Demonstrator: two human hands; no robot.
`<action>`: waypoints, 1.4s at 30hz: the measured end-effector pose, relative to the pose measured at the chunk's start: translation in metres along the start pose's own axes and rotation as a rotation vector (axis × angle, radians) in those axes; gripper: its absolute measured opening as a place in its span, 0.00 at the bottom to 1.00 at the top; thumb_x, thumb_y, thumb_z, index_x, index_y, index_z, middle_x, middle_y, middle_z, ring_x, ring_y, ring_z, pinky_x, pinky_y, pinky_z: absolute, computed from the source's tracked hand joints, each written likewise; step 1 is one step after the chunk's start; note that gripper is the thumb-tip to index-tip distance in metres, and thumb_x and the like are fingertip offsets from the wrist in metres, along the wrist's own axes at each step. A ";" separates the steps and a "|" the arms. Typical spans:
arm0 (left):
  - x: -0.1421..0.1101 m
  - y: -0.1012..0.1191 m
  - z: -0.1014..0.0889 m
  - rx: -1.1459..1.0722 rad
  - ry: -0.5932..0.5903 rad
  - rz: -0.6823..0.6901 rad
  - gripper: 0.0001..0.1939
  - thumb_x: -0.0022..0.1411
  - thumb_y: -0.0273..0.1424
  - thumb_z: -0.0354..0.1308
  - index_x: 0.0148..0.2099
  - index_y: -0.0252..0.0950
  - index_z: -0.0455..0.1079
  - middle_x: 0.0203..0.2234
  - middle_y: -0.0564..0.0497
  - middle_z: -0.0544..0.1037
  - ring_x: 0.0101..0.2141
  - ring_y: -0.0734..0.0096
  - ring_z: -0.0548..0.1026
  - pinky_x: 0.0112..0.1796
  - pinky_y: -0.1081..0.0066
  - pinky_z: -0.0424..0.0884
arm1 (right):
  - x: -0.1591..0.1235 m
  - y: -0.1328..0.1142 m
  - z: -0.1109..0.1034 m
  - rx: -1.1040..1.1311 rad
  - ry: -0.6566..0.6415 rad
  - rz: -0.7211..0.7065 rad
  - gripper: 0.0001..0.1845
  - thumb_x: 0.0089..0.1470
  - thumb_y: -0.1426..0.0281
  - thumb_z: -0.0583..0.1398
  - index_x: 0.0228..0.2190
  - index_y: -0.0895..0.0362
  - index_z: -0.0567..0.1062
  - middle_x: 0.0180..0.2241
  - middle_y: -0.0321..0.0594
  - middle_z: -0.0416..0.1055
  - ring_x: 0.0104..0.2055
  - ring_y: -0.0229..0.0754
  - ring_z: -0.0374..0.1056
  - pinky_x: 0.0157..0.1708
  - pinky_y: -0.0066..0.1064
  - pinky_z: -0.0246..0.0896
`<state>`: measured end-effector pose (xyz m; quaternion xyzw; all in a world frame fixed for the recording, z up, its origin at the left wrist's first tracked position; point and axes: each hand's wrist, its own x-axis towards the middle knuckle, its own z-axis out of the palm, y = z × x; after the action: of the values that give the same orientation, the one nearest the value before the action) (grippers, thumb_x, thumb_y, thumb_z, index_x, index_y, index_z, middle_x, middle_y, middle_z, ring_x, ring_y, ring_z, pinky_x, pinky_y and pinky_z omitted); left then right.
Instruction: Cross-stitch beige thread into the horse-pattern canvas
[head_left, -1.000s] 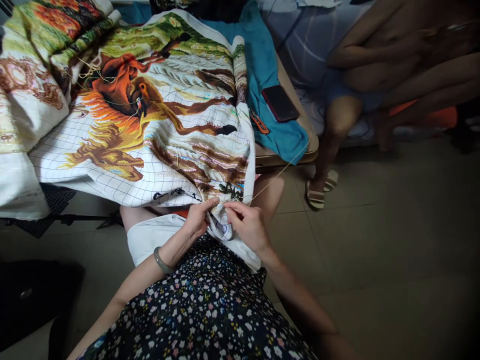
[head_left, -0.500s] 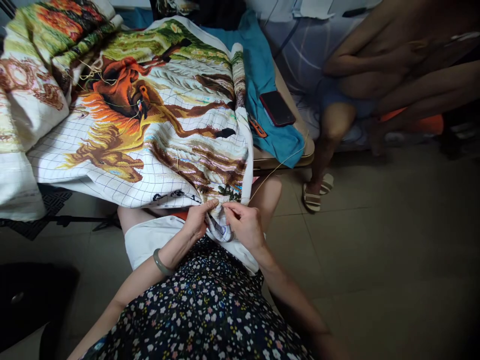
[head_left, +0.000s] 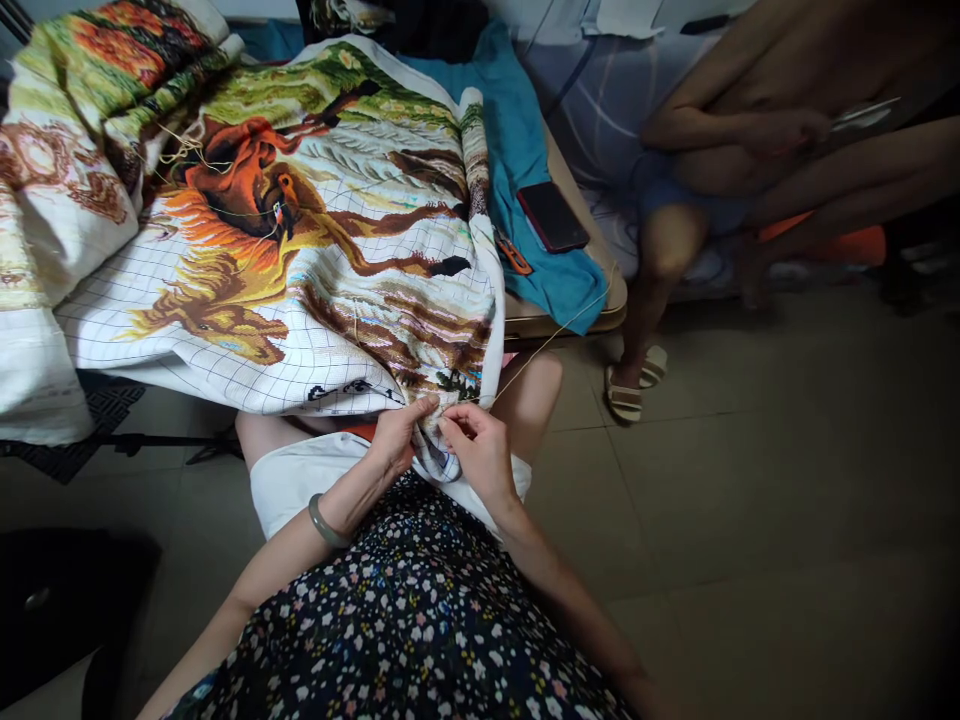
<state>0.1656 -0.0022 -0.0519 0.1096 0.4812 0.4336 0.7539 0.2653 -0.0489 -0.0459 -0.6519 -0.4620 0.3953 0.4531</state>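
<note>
A large cross-stitch canvas (head_left: 390, 240), worked with horses and printed with a blue grid, spreads from the bench onto my lap. My left hand (head_left: 394, 435) grips its gathered near corner, thumb on top and the other fingers beneath. Right beside it, my right hand (head_left: 484, 450) is closed in a pinch against the stitched cloth; whatever sits between its fingertips is too small to make out. A long pale yellow thread (head_left: 540, 350) stretches from near the right hand up to the bench edge.
On a teal cloth (head_left: 517, 110) to the right lie a dark phone (head_left: 553, 217) and an orange-handled tool (head_left: 515, 254). Another person (head_left: 671, 240) sits at the far right, holding something pale. A rolled part of the canvas (head_left: 67, 190) is bunched at left.
My right hand has shifted slightly left, closer to my left hand, still pinched. The other person's hands have moved lower. The canvas stays nearly in place.
</note>
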 end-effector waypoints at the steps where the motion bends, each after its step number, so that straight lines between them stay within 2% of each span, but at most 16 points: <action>1: 0.000 0.001 0.001 0.004 0.004 0.007 0.14 0.33 0.30 0.70 0.25 0.28 0.73 0.20 0.49 0.76 0.22 0.72 0.71 0.30 0.71 0.68 | 0.000 0.002 0.000 0.009 0.012 -0.003 0.08 0.48 0.66 0.57 0.27 0.59 0.72 0.25 0.38 0.71 0.25 0.35 0.66 0.24 0.24 0.63; 9: 0.001 0.001 0.001 0.034 0.014 0.011 0.11 0.35 0.30 0.68 0.22 0.30 0.72 0.18 0.50 0.74 0.19 0.74 0.69 0.25 0.73 0.66 | 0.000 0.007 0.007 0.100 0.079 0.021 0.08 0.47 0.67 0.59 0.27 0.59 0.73 0.23 0.36 0.69 0.22 0.35 0.64 0.24 0.26 0.63; 14: 0.000 0.001 0.004 0.008 0.029 0.028 0.11 0.34 0.29 0.67 0.23 0.29 0.72 0.18 0.50 0.75 0.21 0.74 0.70 0.28 0.73 0.67 | 0.001 0.009 0.011 0.104 0.128 0.026 0.09 0.47 0.65 0.59 0.27 0.59 0.74 0.23 0.37 0.70 0.21 0.35 0.64 0.24 0.26 0.64; 19: -0.001 0.001 0.004 0.004 0.025 0.032 0.12 0.34 0.29 0.67 0.24 0.29 0.72 0.19 0.50 0.75 0.21 0.73 0.70 0.28 0.72 0.66 | 0.002 0.007 0.011 0.106 0.113 0.045 0.09 0.47 0.65 0.59 0.26 0.60 0.73 0.23 0.37 0.71 0.20 0.35 0.64 0.23 0.26 0.63; 27: 0.001 -0.001 0.004 0.001 0.036 0.021 0.11 0.35 0.28 0.66 0.24 0.29 0.72 0.20 0.49 0.75 0.22 0.73 0.71 0.29 0.72 0.66 | 0.001 0.011 0.008 -0.025 0.132 -0.054 0.09 0.49 0.65 0.57 0.28 0.58 0.75 0.27 0.39 0.72 0.26 0.37 0.66 0.27 0.28 0.64; 35: 0.003 -0.003 0.001 0.008 0.034 0.015 0.12 0.35 0.30 0.67 0.23 0.29 0.71 0.17 0.50 0.74 0.19 0.74 0.69 0.25 0.72 0.64 | 0.004 0.007 0.010 0.093 0.117 0.037 0.09 0.47 0.66 0.59 0.26 0.60 0.73 0.22 0.37 0.71 0.21 0.35 0.65 0.23 0.26 0.64; 42: 0.002 -0.006 -0.001 -0.047 -0.041 0.016 0.17 0.35 0.33 0.69 0.29 0.30 0.73 0.19 0.50 0.75 0.24 0.70 0.72 0.31 0.70 0.68 | 0.004 0.001 0.009 0.208 0.144 0.084 0.11 0.44 0.66 0.61 0.28 0.59 0.67 0.22 0.34 0.69 0.18 0.33 0.64 0.19 0.24 0.63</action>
<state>0.1685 -0.0046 -0.0576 0.1046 0.4544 0.4484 0.7626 0.2579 -0.0427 -0.0497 -0.6467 -0.3573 0.4118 0.5334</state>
